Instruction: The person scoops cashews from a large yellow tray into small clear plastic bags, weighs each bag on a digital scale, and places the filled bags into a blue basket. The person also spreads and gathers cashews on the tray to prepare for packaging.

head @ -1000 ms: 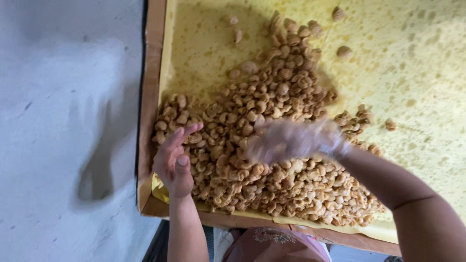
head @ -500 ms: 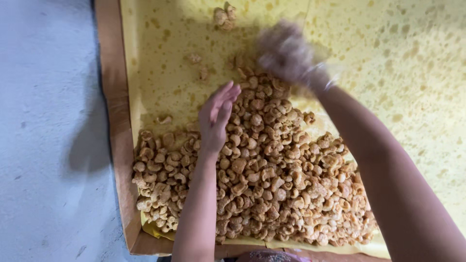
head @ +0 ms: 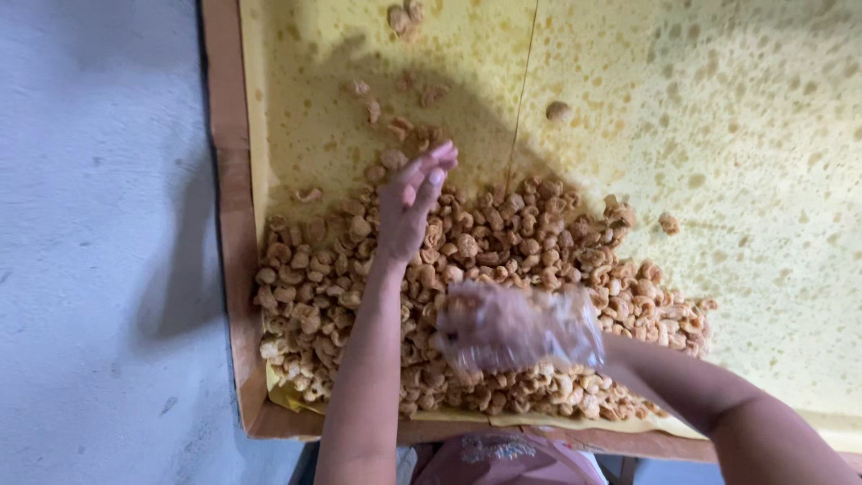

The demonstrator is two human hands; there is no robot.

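Overhead, looking straight down. Grey rough concrete floor point(head: 99, 242) fills the left side of the view. Beside it stands a shallow wooden-framed tray point(head: 224, 224), its brown rim running top to bottom along the left and then across the bottom edge. Yellow oil-spotted paper lining point(head: 718, 135) covers the tray bed; a seam in the paper runs down from the top near the middle.

Heap of golden-brown puffed fried snack pieces point(head: 539, 242) lies in the lower left part of the tray, touching the left rim and reaching almost to the bottom rim. Long axis of the heap runs left to right, tapering toward the lower right. A few stray pieces point(head: 404, 18) sit apart near the top, with single ones at mid-tray and to the right of the heap.

Left hand point(head: 409, 211) is raised above the upper edge of the heap, fingers pointing up-right toward the far end of the tray, pressed together and slightly curled; whether it holds any pieces I cannot tell. A dark shadow falls on the paper behind it.

Right hand point(head: 525, 328), motion-blurred and wrapped in a clear thin plastic bag or glove, is low over the near side of the heap, forearm entering from the lower right. Fingers not distinguishable; grip unclear.

Pink cloth point(head: 512, 454) shows just under the bottom rim.
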